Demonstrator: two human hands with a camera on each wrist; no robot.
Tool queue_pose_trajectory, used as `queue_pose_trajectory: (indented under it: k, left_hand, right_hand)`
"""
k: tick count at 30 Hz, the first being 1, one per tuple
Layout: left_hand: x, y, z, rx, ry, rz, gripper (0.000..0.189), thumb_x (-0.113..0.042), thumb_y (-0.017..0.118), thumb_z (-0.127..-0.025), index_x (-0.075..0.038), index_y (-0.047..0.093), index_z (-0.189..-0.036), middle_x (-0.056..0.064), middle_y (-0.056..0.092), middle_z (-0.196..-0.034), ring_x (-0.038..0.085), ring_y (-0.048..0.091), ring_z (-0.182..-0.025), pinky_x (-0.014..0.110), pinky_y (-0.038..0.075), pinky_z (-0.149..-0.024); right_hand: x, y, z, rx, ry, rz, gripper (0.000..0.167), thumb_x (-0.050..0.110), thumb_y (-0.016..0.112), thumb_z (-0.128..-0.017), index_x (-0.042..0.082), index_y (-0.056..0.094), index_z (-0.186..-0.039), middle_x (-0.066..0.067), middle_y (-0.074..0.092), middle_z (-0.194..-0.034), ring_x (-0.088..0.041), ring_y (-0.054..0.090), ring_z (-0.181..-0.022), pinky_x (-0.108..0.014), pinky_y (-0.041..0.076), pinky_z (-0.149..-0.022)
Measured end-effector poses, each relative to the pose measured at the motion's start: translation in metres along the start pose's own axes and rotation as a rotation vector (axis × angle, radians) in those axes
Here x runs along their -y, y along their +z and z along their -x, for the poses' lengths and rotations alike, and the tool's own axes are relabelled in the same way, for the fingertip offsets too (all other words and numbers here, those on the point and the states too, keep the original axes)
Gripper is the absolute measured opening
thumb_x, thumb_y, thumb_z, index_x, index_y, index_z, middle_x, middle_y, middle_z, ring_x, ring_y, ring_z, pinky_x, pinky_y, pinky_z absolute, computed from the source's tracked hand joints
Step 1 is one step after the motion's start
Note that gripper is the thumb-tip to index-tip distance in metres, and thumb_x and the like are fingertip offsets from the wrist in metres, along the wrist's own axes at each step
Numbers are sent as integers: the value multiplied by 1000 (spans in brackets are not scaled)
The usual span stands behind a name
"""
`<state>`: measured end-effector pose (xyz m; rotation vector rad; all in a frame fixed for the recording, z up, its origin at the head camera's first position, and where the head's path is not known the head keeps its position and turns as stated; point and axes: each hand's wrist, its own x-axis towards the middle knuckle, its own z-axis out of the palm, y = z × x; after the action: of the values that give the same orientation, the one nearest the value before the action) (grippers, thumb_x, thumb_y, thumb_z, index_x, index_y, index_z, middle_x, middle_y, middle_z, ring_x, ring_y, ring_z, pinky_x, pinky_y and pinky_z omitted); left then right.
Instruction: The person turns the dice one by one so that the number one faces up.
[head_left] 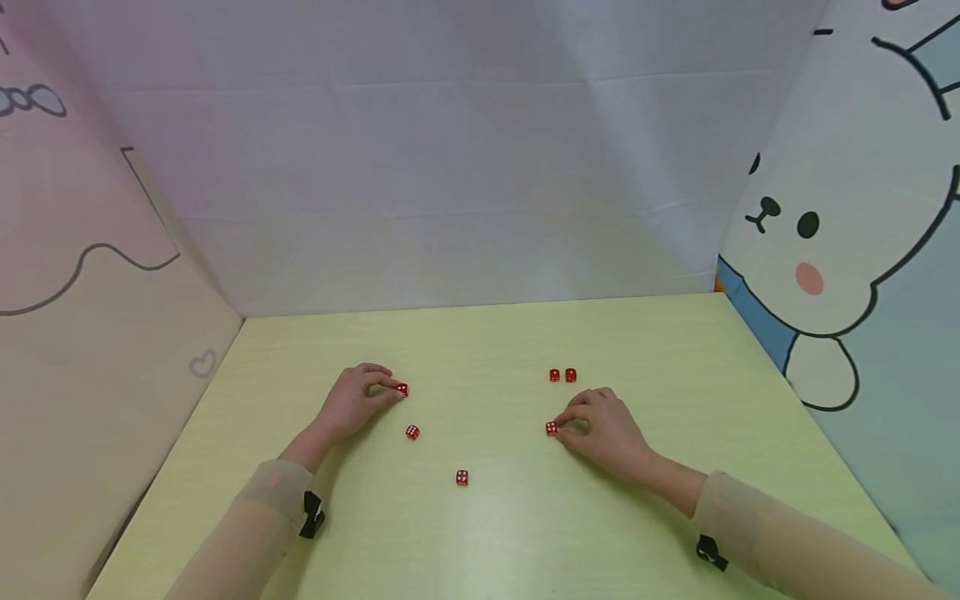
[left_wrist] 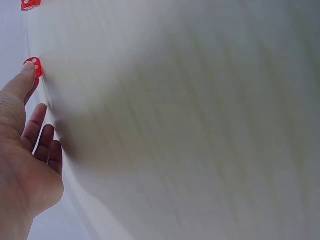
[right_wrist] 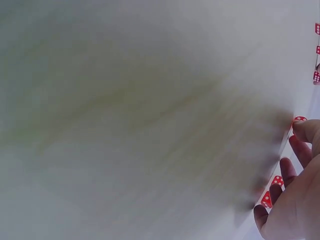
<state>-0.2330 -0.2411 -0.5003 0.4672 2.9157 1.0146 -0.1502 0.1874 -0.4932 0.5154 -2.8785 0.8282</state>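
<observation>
Between thumb and fingertips, my left hand (head_left: 358, 400) pinches a red die (head_left: 402, 389) with white pips on the left half of the table. The left wrist view shows the thumb over that die (left_wrist: 37, 66). Another red die (head_left: 412, 432) lies just nearer to me, apart from the hand. My right hand (head_left: 603, 432) pinches a red die (head_left: 551, 428) right of the middle; in the right wrist view the thumb partly covers this die (right_wrist: 300, 119). Beyond that hand, two dice sit side by side, a left one (head_left: 554, 375) and a right one (head_left: 571, 375).
One more red die (head_left: 462, 477) lies near the middle front of the pale yellow-green table (head_left: 480, 542). A white sheet (head_left: 465, 183) stands behind the table. Panels with cartoon drawings flank it, a pink and beige one (head_left: 90, 400) left and a bear panel (head_left: 885, 275) right.
</observation>
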Motion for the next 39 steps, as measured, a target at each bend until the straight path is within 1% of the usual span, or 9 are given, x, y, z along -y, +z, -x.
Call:
queue_pose_trajectory:
  k: [10, 15, 22, 27, 34, 39]
  left_hand:
    - [-1, 0, 1, -1, 2, -1, 22, -31, 77, -94, -14, 80, -109, 13, 63, -132, 43, 48, -127, 58, 35, -108]
    - [-1, -1, 1, 0, 4, -8, 23, -31, 77, -94, -13, 80, -108, 14, 63, -132, 43, 49, -126, 58, 36, -108]
    - [-1, -1, 2, -1, 3, -6, 23, -31, 77, -94, -13, 80, -108, 14, 62, -132, 43, 49, -126, 58, 35, -109]
    - [0, 0, 1, -3, 7, -9, 24, -32, 77, -94, -13, 80, -109, 13, 63, -132, 43, 49, -126, 58, 35, -109]
    - [1, 1, 0, -4, 8, -13, 24, -31, 77, -94, -13, 80, -109, 13, 63, -131, 43, 49, -126, 58, 35, -109]
    - [2, 2, 0, -3, 3, -9, 24, -31, 77, -94, -14, 80, -109, 14, 63, -132, 42, 49, -126, 58, 36, -108]
  right_hand:
    - [-1, 1, 1, -6, 5, 2, 8, 21, 84, -85, 25, 82, -92, 8, 63, -99, -25, 53, -106, -47, 45, -92]
    - [-1, 0, 0, -1, 4, 4, 11, 24, 84, -84, 24, 82, -95, 7, 63, -101, -26, 52, -108, -48, 45, -93]
    - [2, -5, -3, 14, 15, 31, 16, 28, 85, -83, 23, 82, -98, 6, 63, -103, -26, 52, -109, -47, 45, -94]
    - [4, -9, -5, 25, 0, 67, 16, 28, 86, -83, 23, 82, -97, 5, 64, -104, -26, 52, -108, -47, 45, -92]
    - [8, -10, -7, 34, -43, 133, 16, 27, 85, -82, 22, 83, -97, 5, 65, -103, -25, 53, -107, -47, 46, -91]
    - [10, -10, -8, 37, -53, 150, 15, 26, 85, -82, 22, 83, -96, 4, 65, -103, -26, 53, -107, -47, 46, -91]
